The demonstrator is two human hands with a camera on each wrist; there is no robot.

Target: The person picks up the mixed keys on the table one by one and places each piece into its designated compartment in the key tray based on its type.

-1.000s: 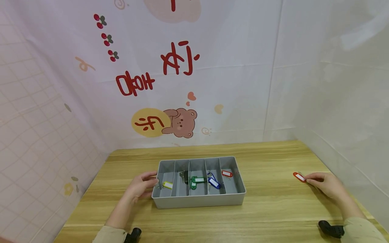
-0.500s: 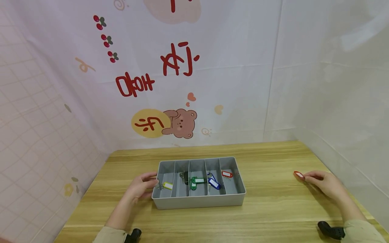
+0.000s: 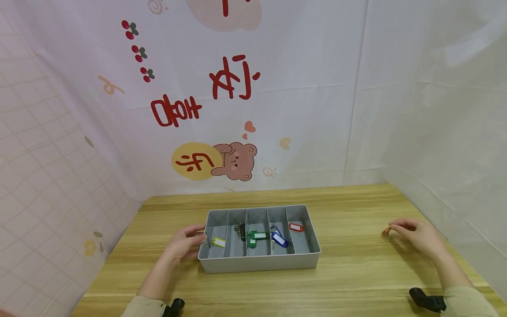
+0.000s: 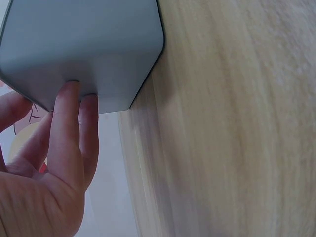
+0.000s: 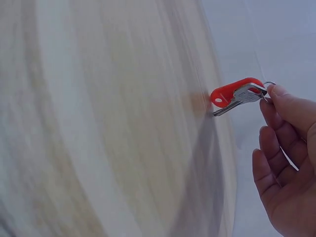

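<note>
My left hand (image 3: 182, 242) holds the left end wall of a grey compartment box (image 3: 259, 264). In the left wrist view, fingertips (image 4: 71, 89) press against the outside of that wall, and another digit reaches over the rim. My right hand (image 3: 420, 235), at the far right of the table, pinches the ring of a key (image 5: 244, 94) with a red key tag (image 5: 227, 93) between thumb and forefinger. Key and tag hang just off the tabletop. Head-on, the tag shows only as a small blurred reddish patch.
Tagged keys lie in the box: a yellow tag (image 3: 219, 242), green tags (image 3: 259, 235), blue tags (image 3: 279, 239) and a red tag (image 3: 295, 227). A dark-headed key (image 3: 242, 231) occupies the second compartment. White printed cloth (image 3: 309, 132) hangs behind and beside the wooden table (image 3: 344, 281).
My right hand has lifted the red-tagged key from the table and shifted slightly left. The tag has turned from face-up to edge-on. My left hand and the box have stayed put.
</note>
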